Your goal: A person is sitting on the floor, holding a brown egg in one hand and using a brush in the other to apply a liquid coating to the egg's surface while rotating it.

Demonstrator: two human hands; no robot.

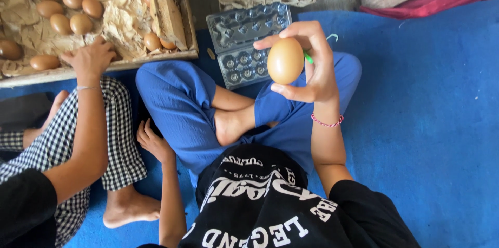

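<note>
Our right hand [312,66] grips a smooth brown egg [285,61] above the clear plastic egg tray [244,40]; our left hand [152,141] rests loosely open beside open blue mat [426,123].

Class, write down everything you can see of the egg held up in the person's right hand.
The egg is light brown, smooth and whole, with no crack showing. It stands roughly upright, long axis vertical, lifted in the air above the clear plastic egg tray and the blue trousers. The right hand pinches it: fingertips on top, thumb underneath. A thin green object shows behind it between the fingers. Nothing else touches it.
</note>
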